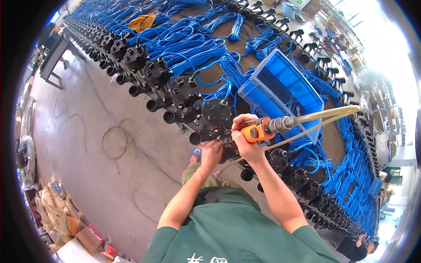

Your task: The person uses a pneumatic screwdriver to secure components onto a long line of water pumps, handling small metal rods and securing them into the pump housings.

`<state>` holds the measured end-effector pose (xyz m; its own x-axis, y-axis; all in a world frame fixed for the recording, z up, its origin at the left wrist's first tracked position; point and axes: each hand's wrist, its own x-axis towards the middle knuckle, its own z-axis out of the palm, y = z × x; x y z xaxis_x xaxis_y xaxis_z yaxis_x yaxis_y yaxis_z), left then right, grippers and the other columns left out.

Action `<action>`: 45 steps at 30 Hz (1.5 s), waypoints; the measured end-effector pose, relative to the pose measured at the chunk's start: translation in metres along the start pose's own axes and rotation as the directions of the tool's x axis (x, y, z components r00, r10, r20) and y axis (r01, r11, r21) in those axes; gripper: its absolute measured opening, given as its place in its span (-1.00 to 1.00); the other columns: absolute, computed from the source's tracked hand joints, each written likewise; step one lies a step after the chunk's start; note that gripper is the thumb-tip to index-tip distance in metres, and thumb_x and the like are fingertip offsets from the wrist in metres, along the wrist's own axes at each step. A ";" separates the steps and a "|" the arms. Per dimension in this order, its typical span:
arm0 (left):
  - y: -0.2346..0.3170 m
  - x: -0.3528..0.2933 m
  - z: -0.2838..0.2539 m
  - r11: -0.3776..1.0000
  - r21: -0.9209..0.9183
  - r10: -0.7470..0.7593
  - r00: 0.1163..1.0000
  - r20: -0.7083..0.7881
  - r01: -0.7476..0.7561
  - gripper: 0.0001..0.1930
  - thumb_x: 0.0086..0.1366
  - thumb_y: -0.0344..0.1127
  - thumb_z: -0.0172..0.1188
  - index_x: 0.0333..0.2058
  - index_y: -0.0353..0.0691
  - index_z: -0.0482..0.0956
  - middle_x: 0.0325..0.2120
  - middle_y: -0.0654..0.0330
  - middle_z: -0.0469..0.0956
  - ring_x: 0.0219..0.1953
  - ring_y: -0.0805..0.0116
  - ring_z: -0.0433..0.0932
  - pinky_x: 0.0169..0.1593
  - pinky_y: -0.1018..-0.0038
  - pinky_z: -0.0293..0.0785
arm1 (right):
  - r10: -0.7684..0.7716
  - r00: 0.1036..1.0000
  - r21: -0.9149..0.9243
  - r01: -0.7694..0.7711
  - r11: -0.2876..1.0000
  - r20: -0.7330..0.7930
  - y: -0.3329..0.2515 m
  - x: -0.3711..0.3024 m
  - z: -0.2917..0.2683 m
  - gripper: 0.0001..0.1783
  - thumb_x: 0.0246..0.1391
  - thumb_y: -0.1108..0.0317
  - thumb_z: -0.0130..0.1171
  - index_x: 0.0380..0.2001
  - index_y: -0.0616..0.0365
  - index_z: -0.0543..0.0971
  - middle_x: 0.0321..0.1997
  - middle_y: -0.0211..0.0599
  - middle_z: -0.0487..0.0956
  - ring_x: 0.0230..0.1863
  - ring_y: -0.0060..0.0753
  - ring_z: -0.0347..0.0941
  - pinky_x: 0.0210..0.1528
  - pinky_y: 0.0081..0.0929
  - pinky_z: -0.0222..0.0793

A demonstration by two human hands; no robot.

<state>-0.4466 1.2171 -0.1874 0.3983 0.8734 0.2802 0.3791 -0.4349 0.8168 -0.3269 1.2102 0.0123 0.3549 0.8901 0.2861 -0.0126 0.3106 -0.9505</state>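
Note:
My right hand [249, 147] is wrapped around an orange handheld power tool [253, 133], held over the end of a row of black submersible pumps. A grey fitting [280, 125] joins the tool to a beige hose [324, 115] that loops off to the right. The tool's working end is hidden by my hand. Lower and to the left, my left hand [212, 154] has its fingers bent against a black pump [230, 150], whose top is mostly covered by my hands. Just beyond stands another pump with a round black cap [216, 113] and a side outlet [195, 138].
A blue plastic crate [285, 87] sits tilted on bundled blue cables [193, 50] across the bench. More capped pumps [158, 72] line its edge. Orange-brown gloves [141, 23] lie on the cables. A thin hose [115, 142] coils on the floor; cardboard boxes [90, 239] stand lower left.

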 end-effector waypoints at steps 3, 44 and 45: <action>-0.003 0.002 -0.004 0.999 0.002 0.049 0.999 0.022 -0.049 -0.85 0.19 -0.45 0.26 -0.25 -0.31 0.67 -0.35 0.05 0.63 -0.32 -0.01 0.62 -0.22 0.22 0.53 | -0.035 0.999 -0.053 0.037 0.998 0.037 0.004 0.000 0.000 -0.65 -0.07 0.71 0.15 -0.14 0.26 0.54 -0.29 -0.34 0.58 -0.31 -0.62 0.52 -0.24 -0.62 0.46; 0.096 0.230 0.140 0.496 -0.792 0.264 -0.807 0.528 -0.356 -0.90 0.04 -0.29 0.24 -0.55 -0.14 0.66 -0.58 0.17 0.63 -0.43 0.04 0.62 -0.40 0.17 0.53 | -0.284 0.499 -0.330 -0.003 0.944 -0.819 -0.064 -0.012 -0.061 -0.68 -0.08 0.63 0.17 -0.17 0.34 0.48 -0.38 -0.12 0.54 -0.54 -0.51 0.48 -0.53 -0.63 0.45; 0.099 0.232 0.137 0.505 -0.781 0.237 -0.811 0.536 -0.368 -0.89 0.04 -0.28 0.24 -0.55 -0.14 0.66 -0.58 0.18 0.63 -0.43 0.04 0.62 -0.39 0.17 0.53 | -0.276 0.500 -0.319 0.000 0.948 -0.821 -0.059 -0.009 -0.060 -0.68 -0.07 0.63 0.18 -0.16 0.33 0.47 -0.37 -0.11 0.53 -0.52 -0.51 0.49 -0.51 -0.63 0.46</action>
<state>-0.2019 1.3467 -0.1107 0.2144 -0.9284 -0.3035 -0.6074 -0.3700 0.7030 -0.2737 1.1641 0.0582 0.9483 0.0851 0.3058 0.2861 0.1880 -0.9396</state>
